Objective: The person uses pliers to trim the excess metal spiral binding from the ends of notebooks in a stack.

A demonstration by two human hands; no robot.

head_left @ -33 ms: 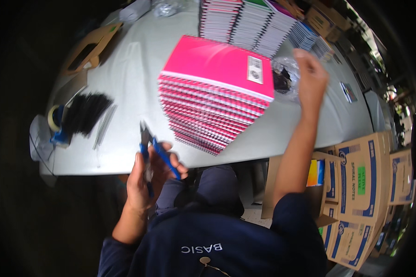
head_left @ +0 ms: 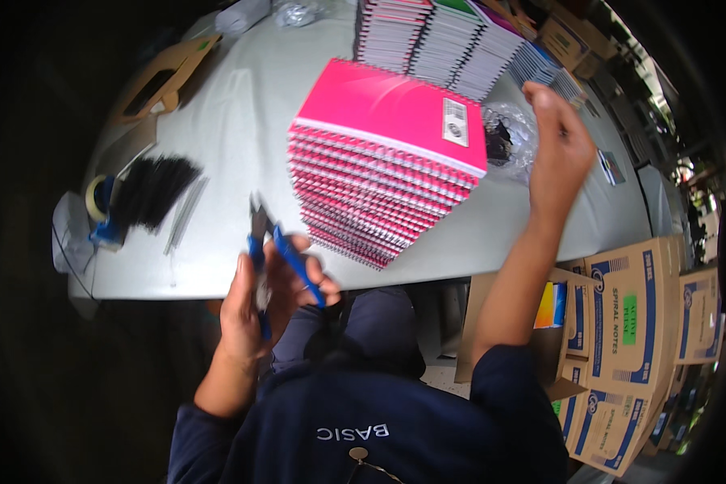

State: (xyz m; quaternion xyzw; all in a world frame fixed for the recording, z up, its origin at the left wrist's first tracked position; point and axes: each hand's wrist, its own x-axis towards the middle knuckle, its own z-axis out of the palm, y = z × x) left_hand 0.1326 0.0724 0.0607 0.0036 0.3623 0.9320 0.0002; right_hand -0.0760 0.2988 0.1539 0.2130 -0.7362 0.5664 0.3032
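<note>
1. Left hand (head_left: 254, 302) is gripping blue-handled pliers (head_left: 300, 264), handles spread, tips pointing away from the body over the table's near edge.
2. Right hand (head_left: 563, 141) is hovering with fingers curled beside a clear plastic bag (head_left: 526, 133); blur is hiding whether it is holding anything.
3. Pink spiral notebooks (head_left: 387, 161) are standing in a tall stack on the pale table (head_left: 226, 169), between the two hands and touching neither.
4. More notebook stacks (head_left: 440, 44) are sitting just behind.
5. Black thin strands (head_left: 155, 192) are lying in a bundle at the left, near a tape roll (head_left: 97, 199).
6. Brown cartons (head_left: 625, 355) are standing at the lower right, beside the table.
</note>
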